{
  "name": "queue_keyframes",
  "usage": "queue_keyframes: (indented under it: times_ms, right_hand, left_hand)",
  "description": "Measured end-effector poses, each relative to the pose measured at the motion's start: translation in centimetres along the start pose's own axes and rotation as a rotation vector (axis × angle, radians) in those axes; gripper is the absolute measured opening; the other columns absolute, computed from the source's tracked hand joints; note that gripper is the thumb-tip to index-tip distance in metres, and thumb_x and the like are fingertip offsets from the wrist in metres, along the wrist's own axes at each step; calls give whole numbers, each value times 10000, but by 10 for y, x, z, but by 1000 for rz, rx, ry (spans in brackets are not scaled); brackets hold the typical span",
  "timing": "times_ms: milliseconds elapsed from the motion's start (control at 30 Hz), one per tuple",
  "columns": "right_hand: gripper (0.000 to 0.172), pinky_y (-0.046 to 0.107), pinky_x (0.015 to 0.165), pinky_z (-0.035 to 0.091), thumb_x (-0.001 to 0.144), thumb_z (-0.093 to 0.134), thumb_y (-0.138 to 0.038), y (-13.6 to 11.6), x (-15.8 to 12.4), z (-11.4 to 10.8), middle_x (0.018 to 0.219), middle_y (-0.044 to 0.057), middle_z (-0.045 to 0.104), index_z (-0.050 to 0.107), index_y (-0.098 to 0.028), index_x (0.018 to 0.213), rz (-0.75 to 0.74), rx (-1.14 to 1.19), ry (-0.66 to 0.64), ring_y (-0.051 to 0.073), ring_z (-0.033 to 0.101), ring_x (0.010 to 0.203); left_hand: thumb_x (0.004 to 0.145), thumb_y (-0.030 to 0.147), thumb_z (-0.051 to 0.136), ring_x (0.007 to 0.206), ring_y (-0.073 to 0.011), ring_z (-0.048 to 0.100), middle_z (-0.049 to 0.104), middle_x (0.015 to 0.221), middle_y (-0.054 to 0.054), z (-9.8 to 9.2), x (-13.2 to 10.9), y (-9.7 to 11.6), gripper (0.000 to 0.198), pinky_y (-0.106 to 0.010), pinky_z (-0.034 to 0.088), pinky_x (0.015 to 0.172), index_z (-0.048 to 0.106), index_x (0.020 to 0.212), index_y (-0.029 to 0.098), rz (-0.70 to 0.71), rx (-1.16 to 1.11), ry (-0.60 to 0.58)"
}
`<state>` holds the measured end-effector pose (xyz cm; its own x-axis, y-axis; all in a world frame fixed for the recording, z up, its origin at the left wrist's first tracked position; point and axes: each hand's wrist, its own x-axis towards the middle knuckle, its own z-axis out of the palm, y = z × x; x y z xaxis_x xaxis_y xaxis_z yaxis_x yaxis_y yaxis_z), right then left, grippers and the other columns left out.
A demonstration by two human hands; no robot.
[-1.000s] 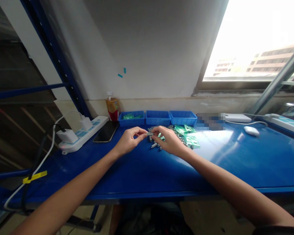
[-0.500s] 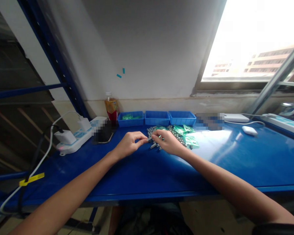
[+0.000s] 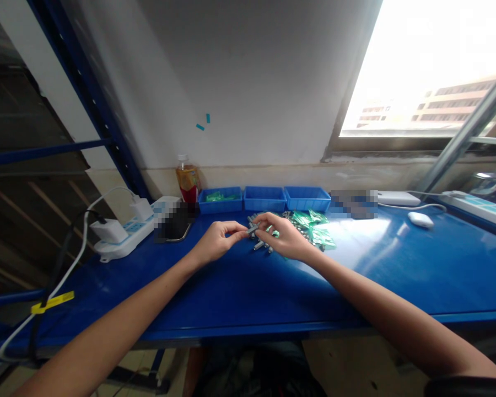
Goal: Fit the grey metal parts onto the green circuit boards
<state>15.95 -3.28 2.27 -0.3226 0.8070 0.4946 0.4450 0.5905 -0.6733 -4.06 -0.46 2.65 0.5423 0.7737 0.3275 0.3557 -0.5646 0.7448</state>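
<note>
My left hand (image 3: 215,242) and my right hand (image 3: 284,238) meet over the blue table (image 3: 240,286). Between their pinched fingertips they hold one small grey metal cylinder (image 3: 252,228). Under and behind the hands lies a loose pile of several similar grey cylinders (image 3: 261,244). Green packets (image 3: 319,232) lie just right of my right hand.
Three blue trays (image 3: 264,199) stand in a row at the back; the left one holds green packets. A drink bottle (image 3: 188,184), a phone (image 3: 174,227) and a white power strip (image 3: 128,231) with chargers are at the left. A white mouse (image 3: 420,220) lies at the right.
Both hands dipped toward the pile, then rose slightly, still pinching the cylinder between them. The view shifted a little.
</note>
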Motion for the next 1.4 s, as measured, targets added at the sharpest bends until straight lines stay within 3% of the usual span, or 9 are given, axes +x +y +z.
queue_keyframes:
  times_ms: [333,533,833,933,1100,1400]
  right_hand:
    - [108,237,645,446,850,524,-214,-2,1,-2,821,28,662,623,-174,833,-20,-84,-34,134,585,743]
    - [212,224,607,390,886,486,-258,-1,1,-1,721,15,610,607,-164,739,-29,-152,-44,117,546,663]
    - [377,231,516,278,910,430,-312,0,2,2,558,-33,445,439,-175,560,5,-195,-35,86,417,526]
    - [347,227,518,306,910,429,-312,-2,1,1,572,-26,493,484,-172,598,28,-152,-33,93,454,541]
    - [100,229,631,427,850,528,-241,-4,-1,-2,805,15,649,585,-175,900,-21,-23,-41,130,585,737]
    - [113,236,639,422,851,525,-207,-2,-1,-2,790,31,642,622,-160,817,-60,-65,-63,128,568,716]
  left_hand:
    - [803,400,590,757,-188,632,719,789,-50,1,-1,-1,308,-260,480,702,726,830,125,-30,-20,-52]
    - [811,386,597,840,-208,643,725,876,-59,3,-2,-2,280,-275,479,761,721,854,139,-12,8,-50]
    - [819,347,596,855,-207,644,725,898,-58,5,-2,1,249,-279,476,773,717,886,140,-2,-4,-57]
    - [823,354,594,842,-200,646,725,895,-59,5,-2,-1,264,-273,480,765,715,904,134,-35,-68,-71]
    - [806,365,612,746,-170,636,720,809,-54,4,0,-4,274,-250,482,703,709,871,117,-75,-192,-59]
    - [813,407,599,763,-185,639,721,799,-63,4,-2,-4,317,-254,472,712,711,842,112,-97,-205,-101]
